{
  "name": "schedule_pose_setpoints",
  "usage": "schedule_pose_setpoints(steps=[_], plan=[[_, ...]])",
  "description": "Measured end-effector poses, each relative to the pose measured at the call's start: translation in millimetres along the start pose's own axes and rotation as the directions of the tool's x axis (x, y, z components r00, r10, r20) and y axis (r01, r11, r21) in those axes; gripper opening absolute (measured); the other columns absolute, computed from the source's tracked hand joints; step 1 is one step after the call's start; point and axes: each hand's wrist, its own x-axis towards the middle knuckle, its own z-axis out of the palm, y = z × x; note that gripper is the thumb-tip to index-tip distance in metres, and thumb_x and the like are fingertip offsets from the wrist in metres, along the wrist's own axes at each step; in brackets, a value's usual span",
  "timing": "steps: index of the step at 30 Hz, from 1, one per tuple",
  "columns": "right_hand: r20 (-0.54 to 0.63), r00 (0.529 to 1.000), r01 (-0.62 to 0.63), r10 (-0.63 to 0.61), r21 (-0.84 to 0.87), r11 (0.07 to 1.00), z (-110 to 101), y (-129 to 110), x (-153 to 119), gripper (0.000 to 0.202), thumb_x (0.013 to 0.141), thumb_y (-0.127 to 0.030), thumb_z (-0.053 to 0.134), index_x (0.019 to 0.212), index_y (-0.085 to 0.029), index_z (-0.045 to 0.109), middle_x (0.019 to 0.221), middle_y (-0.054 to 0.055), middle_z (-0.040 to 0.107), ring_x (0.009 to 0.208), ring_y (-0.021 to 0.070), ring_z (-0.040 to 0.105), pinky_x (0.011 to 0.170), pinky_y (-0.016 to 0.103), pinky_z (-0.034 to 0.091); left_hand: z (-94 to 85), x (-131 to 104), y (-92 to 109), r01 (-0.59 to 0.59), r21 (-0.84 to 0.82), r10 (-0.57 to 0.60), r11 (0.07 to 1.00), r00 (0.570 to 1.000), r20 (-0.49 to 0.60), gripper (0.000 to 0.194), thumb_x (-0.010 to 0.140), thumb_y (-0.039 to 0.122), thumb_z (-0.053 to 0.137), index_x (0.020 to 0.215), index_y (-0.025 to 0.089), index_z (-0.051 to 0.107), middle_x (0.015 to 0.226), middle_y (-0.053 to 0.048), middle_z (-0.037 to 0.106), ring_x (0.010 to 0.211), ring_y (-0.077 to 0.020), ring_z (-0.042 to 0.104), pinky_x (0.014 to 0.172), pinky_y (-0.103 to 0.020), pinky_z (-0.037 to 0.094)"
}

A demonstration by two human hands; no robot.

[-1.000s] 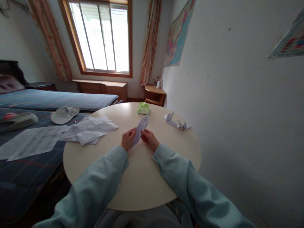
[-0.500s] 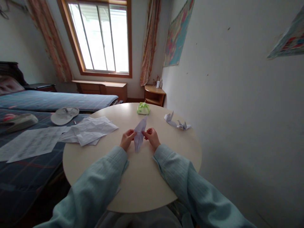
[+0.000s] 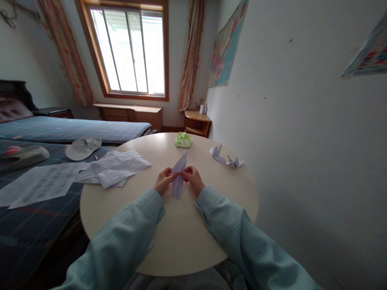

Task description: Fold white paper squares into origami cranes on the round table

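Observation:
Above the round cream table [image 3: 193,225] I hold a folded paper piece [image 3: 178,186], pale lilac-white, long and pointed at its upper end. My left hand [image 3: 164,180] pinches its left side, with the thumb lying on the near face. At its right side the fingers of my right hand [image 3: 193,179] close on the paper around mid-height. The fingers behind the paper are partly hidden. Two folded paper figures, one with an upright point [image 3: 216,153] and a spikier one [image 3: 234,162], sit to the right on the table.
A green-and-white tissue pack [image 3: 183,140] stands at the table's far side. Loose white paper sheets [image 3: 116,167] lie across the left edge, reaching towards the bed [image 3: 45,217]. On the bed rests a pale cap [image 3: 83,148]. A white wall [image 3: 296,153] runs along the right.
The folded paper has turned slightly and its lower end looks narrower. My left thumb has moved in over its middle. The whole view has shifted a little.

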Motion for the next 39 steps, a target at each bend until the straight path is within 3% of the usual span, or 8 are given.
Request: schedule_pose_setpoints(steps=[12,30,39], plan=[[0.026,1.000,-0.003,0.003,-0.004,1.000,-0.6,1.5,-0.4,0.031,0.052,-0.031,0.062,0.065,-0.019,0.037,0.052,-0.008,0.044,0.040,0.0057,0.042,0.039,0.020,0.032,1.7,-1.1,-1.7,0.034,-0.057,-0.032,0.998,0.999,0.026,0.046,0.043,0.034,0.075,0.079,0.013,0.055,0.072,-0.003,0.062,0.067,-0.0153,0.057,0.064,-0.028,0.043],[0.013,1.000,0.014,-0.013,-0.037,0.999,0.2,1.3,-0.5,0.030,0.052,-0.028,0.061,0.067,-0.019,0.037,0.054,-0.009,0.044,0.039,0.0057,0.044,0.037,0.020,0.033,-0.2,-1.5,-0.7,0.045,-0.080,-0.043,0.996,0.999,0.027,0.044,0.045,0.034,0.074,0.079,0.014,0.056,0.073,-0.003,0.063,0.068,-0.0155,0.057,0.063,-0.026,0.042],[0.009,0.999,0.044,-0.044,-0.013,0.999,-0.8,-4.6,-1.5,0.016,0.062,-0.028,0.049,0.071,-0.018,0.040,0.051,-0.006,0.049,0.042,0.0084,0.049,0.039,0.020,0.034,-3.8,2.7,-0.4,0.108,-0.154,-0.119,0.982,0.991,-0.063,0.043,0.044,0.027,0.074,0.081,0.014,0.056,0.068,0.000,0.062,0.061,-0.0119,0.056,0.056,-0.022,0.041]])
